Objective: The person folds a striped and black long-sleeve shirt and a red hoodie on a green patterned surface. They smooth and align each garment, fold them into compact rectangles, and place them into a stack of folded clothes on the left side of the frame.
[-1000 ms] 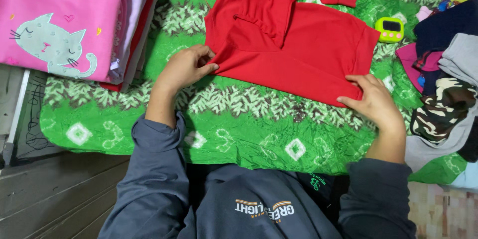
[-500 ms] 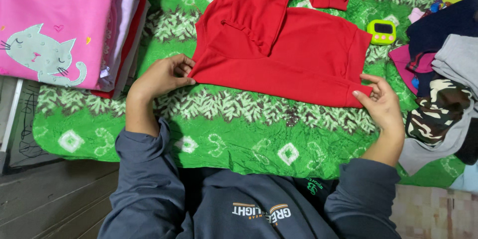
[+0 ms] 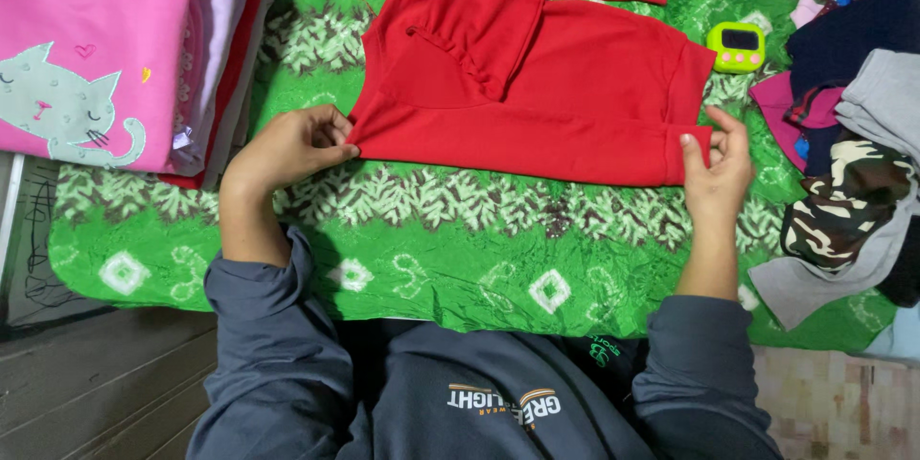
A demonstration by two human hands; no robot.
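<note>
A red garment [image 3: 556,86] lies partly folded on a green patterned cloth [image 3: 460,230], with a sleeve laid across its middle. My left hand [image 3: 292,144] pinches the garment's lower left corner. At the lower right corner my right hand [image 3: 719,163] grips the folded hem between thumb and fingers. Both of my forearms come out of dark grey-blue sleeves.
A stack of folded clothes [image 3: 115,48] topped by a pink shirt with a cat picture stands at the left. A small lime-green timer [image 3: 736,46] lies at the upper right. A loose pile of clothes [image 3: 853,163], including camouflage and grey pieces, sits on the right.
The lower part of the red garment has been folded upward, away from me. Both hands moved up with the hem and now sit at its two lower corners.
</note>
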